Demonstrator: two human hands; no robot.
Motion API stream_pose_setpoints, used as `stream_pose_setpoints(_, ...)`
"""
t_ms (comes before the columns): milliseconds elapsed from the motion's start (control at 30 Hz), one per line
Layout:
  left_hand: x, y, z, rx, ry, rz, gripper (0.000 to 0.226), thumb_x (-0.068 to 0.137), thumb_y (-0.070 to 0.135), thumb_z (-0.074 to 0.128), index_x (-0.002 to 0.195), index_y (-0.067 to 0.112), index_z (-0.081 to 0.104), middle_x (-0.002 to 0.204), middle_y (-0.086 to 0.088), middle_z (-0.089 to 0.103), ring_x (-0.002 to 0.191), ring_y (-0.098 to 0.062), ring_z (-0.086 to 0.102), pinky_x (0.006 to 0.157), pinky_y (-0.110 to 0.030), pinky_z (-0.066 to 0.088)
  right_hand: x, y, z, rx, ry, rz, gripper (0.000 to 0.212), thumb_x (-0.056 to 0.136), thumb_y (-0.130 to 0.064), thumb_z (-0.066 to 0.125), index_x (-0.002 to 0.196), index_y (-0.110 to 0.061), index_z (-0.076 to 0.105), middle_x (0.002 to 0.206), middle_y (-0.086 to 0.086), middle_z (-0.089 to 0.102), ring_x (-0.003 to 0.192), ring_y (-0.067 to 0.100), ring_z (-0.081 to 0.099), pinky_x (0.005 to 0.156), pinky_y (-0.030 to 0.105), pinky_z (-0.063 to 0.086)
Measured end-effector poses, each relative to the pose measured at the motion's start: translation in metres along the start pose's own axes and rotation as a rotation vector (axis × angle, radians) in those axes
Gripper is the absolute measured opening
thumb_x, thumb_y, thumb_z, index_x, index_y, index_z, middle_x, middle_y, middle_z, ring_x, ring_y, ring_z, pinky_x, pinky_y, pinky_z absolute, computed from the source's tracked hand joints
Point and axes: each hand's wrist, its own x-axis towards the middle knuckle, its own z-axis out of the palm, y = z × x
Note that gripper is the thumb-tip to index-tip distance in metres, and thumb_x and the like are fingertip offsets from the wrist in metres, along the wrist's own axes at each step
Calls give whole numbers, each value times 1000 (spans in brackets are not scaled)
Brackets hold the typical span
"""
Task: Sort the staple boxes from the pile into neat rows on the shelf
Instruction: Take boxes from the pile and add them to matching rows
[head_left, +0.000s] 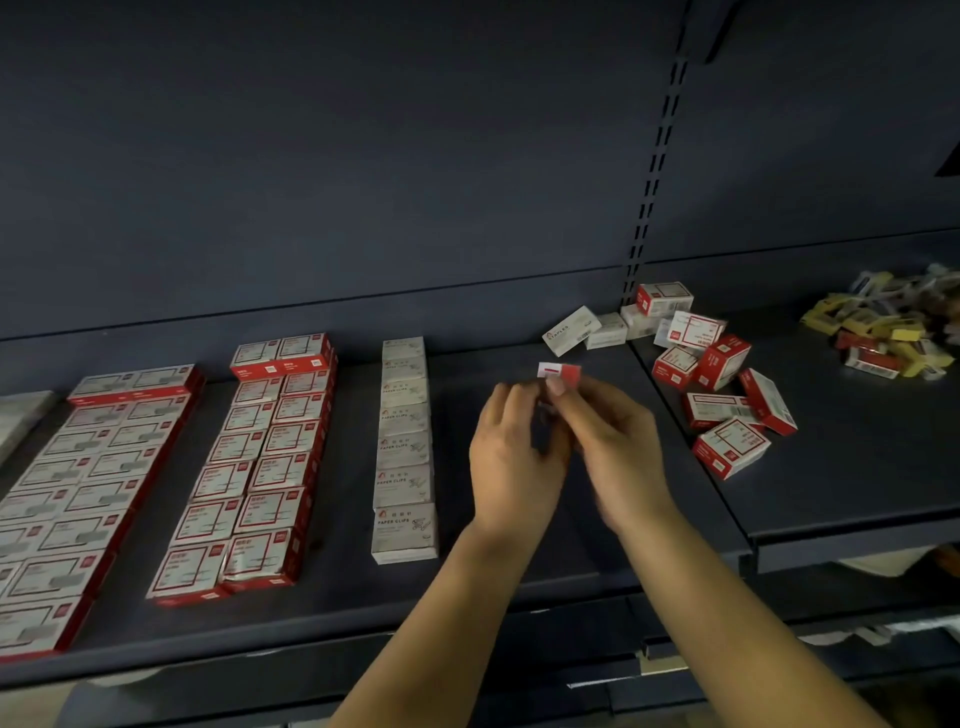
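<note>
A small red and white staple box (560, 373) is held above the dark shelf (519, 545), pinched by the fingertips of my right hand (613, 447). My left hand (511, 457) is right beside it with fingers curled toward the box; most of the box is hidden behind the fingers. A loose pile of red and white boxes (719, 379) lies to the right, with a few pale boxes (587, 327) at its back left. On the left stand neat rows: a double red row (260, 462), a wider red block (88, 493) and a single pale row (404, 447).
A heap of small yellow, red and white packets (893, 327) lies at the far right of the adjoining shelf. A slotted upright (649, 176) divides the back panels. Lower shelf edges (675, 660) show below the front lip.
</note>
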Motion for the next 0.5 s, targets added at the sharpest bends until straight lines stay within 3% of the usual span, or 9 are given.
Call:
stream_pose_setpoints(67,-1,-4,1,31,2,82,24,76,12,59,100,17,57,90,2,58,80,-11,58,67,-16,45,3,0,-4,46,24,4,25,77,-29,62,92,-10,70,87,8,71,88,22,68,79,35,54)
stream_pose_setpoints(167,-2,-7,-2,-75,-4,52,22,80,21,57,101,20,63,95,5,59,86,-10,60,72,-20,50,6,-2,-12,154,16,53,16,88,-16,54,89,-7,67,83,6,71,83,19,68,71,27,55)
stream_pose_setpoints(300,-4,1,-7,-433,50,-344,22,87,12,65,104,24,61,101,-2,61,85,-4,59,74,-14,47,11,-6,-15,349,3,141,20,91,-14,48,93,-3,64,87,10,72,87,21,68,70,26,55)
stream_pose_setpoints(400,0,3,-12,-710,99,-731,29,82,19,69,110,19,61,105,-6,66,100,-17,62,86,-28,51,12,-6,-14,446,-14,178,27,92,-17,46,102,2,61,96,16,70,93,25,68,70,27,55)
stream_pose_setpoints(500,4,6,-21,-911,24,-864,17,80,19,66,95,10,68,95,-8,70,93,-21,66,83,-32,53,13,-5,-14,430,-41,187,34,91,-21,47,108,5,60,101,20,68,95,27,67,70,27,55)
